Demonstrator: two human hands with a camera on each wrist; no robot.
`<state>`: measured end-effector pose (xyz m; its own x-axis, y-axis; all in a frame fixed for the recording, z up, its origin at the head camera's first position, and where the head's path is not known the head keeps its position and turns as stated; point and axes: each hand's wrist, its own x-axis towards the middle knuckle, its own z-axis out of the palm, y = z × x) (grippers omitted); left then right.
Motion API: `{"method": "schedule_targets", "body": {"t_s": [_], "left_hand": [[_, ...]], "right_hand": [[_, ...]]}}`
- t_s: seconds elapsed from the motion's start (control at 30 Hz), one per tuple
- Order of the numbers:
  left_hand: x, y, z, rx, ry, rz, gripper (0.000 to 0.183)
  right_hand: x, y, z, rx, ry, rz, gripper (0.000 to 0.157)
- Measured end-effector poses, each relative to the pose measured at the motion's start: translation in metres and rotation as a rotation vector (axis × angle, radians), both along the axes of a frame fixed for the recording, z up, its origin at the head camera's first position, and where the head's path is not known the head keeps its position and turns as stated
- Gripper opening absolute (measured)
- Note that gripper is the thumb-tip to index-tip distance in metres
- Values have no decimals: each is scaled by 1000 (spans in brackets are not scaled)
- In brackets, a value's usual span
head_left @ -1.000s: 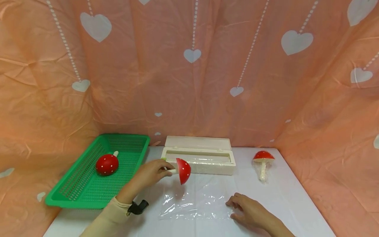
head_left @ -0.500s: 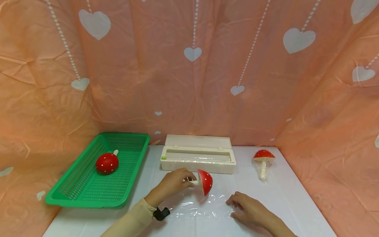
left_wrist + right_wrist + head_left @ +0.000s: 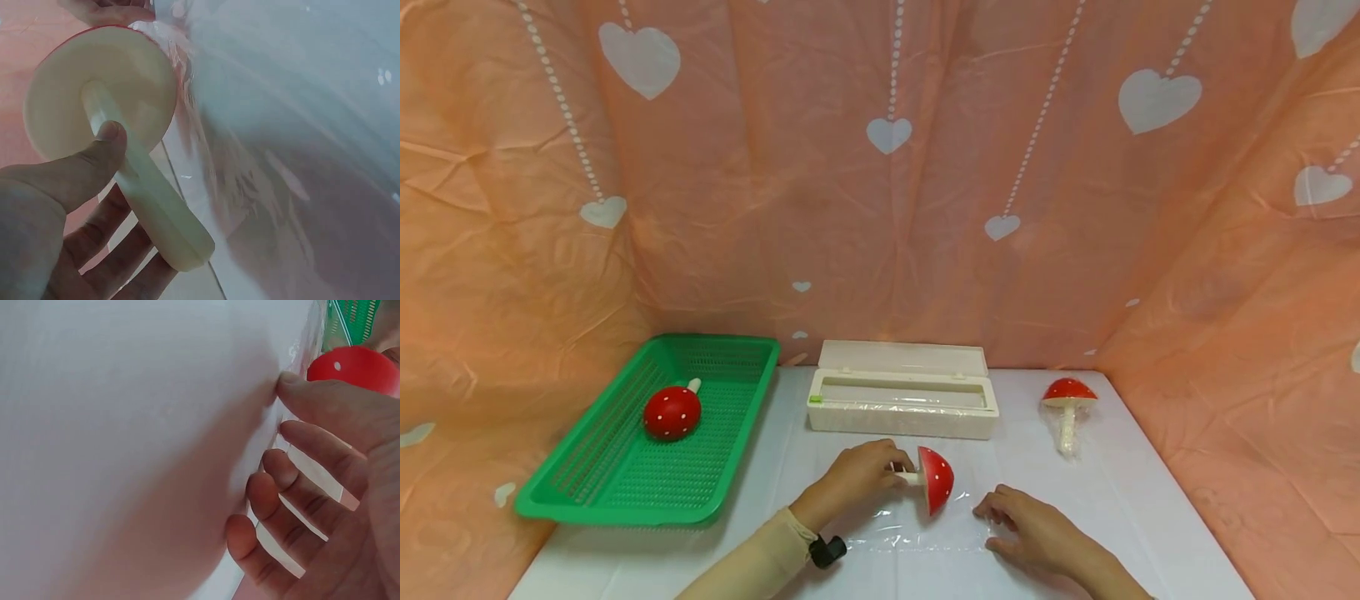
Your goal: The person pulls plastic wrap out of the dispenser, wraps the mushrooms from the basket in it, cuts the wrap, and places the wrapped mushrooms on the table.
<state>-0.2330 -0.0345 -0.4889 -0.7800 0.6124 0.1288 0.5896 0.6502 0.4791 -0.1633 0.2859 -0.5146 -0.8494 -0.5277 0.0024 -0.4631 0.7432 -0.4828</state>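
My left hand (image 3: 863,473) holds a toy mushroom (image 3: 937,482) by its white stem, its white-dotted red cap turned to the right. The left wrist view shows the thumb along the stem (image 3: 156,206), the fingers round its other side and the cap's pale underside facing me. Beneath it, a sheet of clear plastic film (image 3: 891,533) lies on the white table. My right hand (image 3: 1033,531) rests at the film's right edge, fingers spread and loosely bent, fingertips on the surface. In the right wrist view nothing sits between those fingers (image 3: 300,450).
A white cling film box (image 3: 902,423) with its lid up stands behind the film. On the left is a green basket (image 3: 722,492) with another red mushroom (image 3: 672,413) in it. A mushroom wrapped in film (image 3: 1067,408) lies at the back right. An orange curtain surrounds the table.
My left hand has carried the mushroom right and toward me, from in front of the box to low over the film. The right hand has stayed at the film's edge.
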Motion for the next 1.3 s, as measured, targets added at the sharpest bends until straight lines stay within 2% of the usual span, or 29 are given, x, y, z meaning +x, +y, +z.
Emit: {"method": "schedule_targets", "body": {"t_s": [0.27, 0.47, 0.67, 0.77, 0.9, 1.1, 1.3], "left_hand": [[-1, 6, -5, -22, 29, 28, 15], [-1, 6, -11, -1, -10, 30, 15], [0, 5, -13, 8, -27, 22, 15], [0, 4, -13, 8, -29, 23, 15], [0, 4, -13, 5, -44, 26, 16], [0, 3, -12, 3, -54, 25, 16], [0, 1, -11, 6, -57, 17, 17]], "right_hand": [[1, 1, 1, -20, 35, 24, 31], [2, 2, -1, -40, 85, 49, 36], [4, 5, 2, -84, 0, 84, 39], [3, 5, 4, -80, -74, 93, 30], [-2, 4, 2, -100, -107, 116, 17], [-7, 2, -3, -190, -54, 184, 13], [-11, -3, 1, -298, -2, 170, 14]]}}
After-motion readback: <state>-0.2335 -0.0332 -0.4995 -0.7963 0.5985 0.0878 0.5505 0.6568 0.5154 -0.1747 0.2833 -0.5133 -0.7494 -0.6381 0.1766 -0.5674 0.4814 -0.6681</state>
